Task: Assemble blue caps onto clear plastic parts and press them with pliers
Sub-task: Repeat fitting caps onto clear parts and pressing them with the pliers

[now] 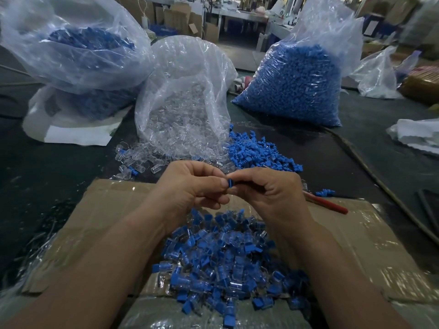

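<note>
My left hand (190, 186) and my right hand (268, 188) meet above the cardboard, and between their fingertips they pinch one small blue cap (230, 182); any clear part under it is hidden by my fingers. Below them lies a heap of assembled blue-and-clear pieces (225, 262). Loose blue caps (259, 150) and loose clear plastic parts (142, 157) are spread just beyond my hands. A red-handled tool (325, 203), likely the pliers, lies to the right of my right hand, partly hidden.
A flattened cardboard sheet (111, 205) covers the dark table. Behind stand an open bag of clear parts (185, 96), a bag of blue caps (297, 86) at the right, and a bag of blue pieces (78, 55) at the left. A cable (370, 172) runs along the right.
</note>
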The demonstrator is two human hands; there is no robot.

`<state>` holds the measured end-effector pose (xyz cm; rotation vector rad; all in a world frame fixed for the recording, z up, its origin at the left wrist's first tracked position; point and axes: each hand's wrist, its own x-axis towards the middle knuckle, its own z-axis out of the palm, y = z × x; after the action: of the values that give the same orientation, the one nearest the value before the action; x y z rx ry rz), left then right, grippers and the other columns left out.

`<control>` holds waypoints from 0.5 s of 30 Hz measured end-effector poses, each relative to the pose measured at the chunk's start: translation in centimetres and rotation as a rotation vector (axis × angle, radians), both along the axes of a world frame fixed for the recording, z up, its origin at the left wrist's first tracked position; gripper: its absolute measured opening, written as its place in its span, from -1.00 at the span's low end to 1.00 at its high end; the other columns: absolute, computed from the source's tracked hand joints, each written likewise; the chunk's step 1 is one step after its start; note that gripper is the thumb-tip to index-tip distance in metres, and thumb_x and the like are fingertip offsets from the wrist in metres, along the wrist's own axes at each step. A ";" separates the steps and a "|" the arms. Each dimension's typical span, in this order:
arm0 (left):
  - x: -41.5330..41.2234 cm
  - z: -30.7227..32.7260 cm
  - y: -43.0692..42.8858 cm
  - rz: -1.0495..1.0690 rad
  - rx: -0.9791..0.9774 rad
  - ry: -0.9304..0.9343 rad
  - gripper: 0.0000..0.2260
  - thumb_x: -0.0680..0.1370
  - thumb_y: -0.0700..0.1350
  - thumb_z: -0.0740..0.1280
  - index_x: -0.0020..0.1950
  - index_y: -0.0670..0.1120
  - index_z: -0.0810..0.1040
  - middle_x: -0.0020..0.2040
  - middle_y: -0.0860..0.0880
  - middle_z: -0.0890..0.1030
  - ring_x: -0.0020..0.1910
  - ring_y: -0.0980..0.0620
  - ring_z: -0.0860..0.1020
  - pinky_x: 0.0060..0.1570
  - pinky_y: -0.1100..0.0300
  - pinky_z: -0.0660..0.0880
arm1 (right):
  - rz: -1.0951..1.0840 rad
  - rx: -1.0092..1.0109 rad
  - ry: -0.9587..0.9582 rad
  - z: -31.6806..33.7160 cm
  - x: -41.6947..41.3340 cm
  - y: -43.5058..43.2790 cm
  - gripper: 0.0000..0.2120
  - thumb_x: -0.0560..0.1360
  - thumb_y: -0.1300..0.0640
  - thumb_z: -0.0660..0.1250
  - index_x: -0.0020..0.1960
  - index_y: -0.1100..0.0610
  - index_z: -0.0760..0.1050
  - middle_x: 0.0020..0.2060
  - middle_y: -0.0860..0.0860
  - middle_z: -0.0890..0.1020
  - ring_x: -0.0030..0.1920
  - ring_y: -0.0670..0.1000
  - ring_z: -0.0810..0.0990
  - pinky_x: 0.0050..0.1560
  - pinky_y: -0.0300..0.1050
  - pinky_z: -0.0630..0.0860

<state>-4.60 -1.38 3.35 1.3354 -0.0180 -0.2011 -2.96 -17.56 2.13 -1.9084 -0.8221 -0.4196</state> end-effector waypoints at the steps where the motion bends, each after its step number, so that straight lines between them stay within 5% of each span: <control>1: 0.0 0.0 -0.1 0.006 0.005 -0.006 -0.95 0.18 -0.26 0.40 -0.45 -0.12 0.62 -0.46 -0.11 0.59 -0.52 0.05 0.57 -0.55 0.31 0.47 | 0.002 -0.004 0.003 0.1 0.0 0.0 -0.75 0.33 0.30 0.44 0.00 0.15 0.61 -0.19 -0.08 0.65 -0.18 -0.15 0.63 -0.13 -0.27 0.57; 4: 0.0 -0.1 -0.1 0.011 0.008 -0.029 -0.95 0.20 -0.26 0.40 -0.43 -0.13 0.60 -0.46 -0.12 0.59 -0.52 0.05 0.56 -0.55 0.32 0.46 | 0.000 -0.058 -0.001 0.4 -0.2 0.0 -0.74 0.33 0.20 0.45 0.01 0.07 0.57 -0.20 -0.16 0.62 -0.17 -0.22 0.61 -0.15 -0.40 0.52; 9: 0.2 -0.4 0.1 0.046 0.026 -0.049 -0.91 0.35 -0.35 0.36 -0.32 -0.19 0.56 -0.45 -0.10 0.58 -0.49 0.05 0.56 -0.51 0.31 0.47 | -0.220 -0.167 0.275 1.9 0.3 -2.1 -0.77 0.27 -0.05 0.42 -0.07 -0.12 0.55 -0.29 -0.28 0.56 -0.19 -0.32 0.57 -0.17 -0.50 0.45; 12: 0.3 -0.4 0.1 0.060 0.022 -0.048 -0.94 0.36 -0.35 0.35 -0.29 -0.22 0.53 -0.45 -0.08 0.58 -0.48 0.05 0.56 -0.50 0.30 0.48 | -0.397 -0.391 0.355 2.8 1.1 -4.8 -0.85 0.36 -0.02 0.43 -0.08 -0.09 0.55 -0.27 -0.27 0.54 -0.24 -0.31 0.53 -0.28 -0.44 0.41; 15: 0.3 -0.4 0.1 0.071 0.018 -0.044 -0.95 0.35 -0.34 0.36 -0.29 -0.22 0.53 -0.45 -0.08 0.58 -0.48 0.06 0.56 -0.49 0.30 0.49 | -0.462 -0.542 0.501 2.8 1.6 -6.9 -0.72 0.37 -0.02 0.43 0.05 -0.02 0.54 -0.18 -0.22 0.53 -0.15 -0.23 0.49 -0.23 -0.34 0.35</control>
<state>-4.31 -1.31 2.94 1.3556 -0.0064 -0.1122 -1.35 -24.45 4.97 -2.5679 -0.1545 0.0364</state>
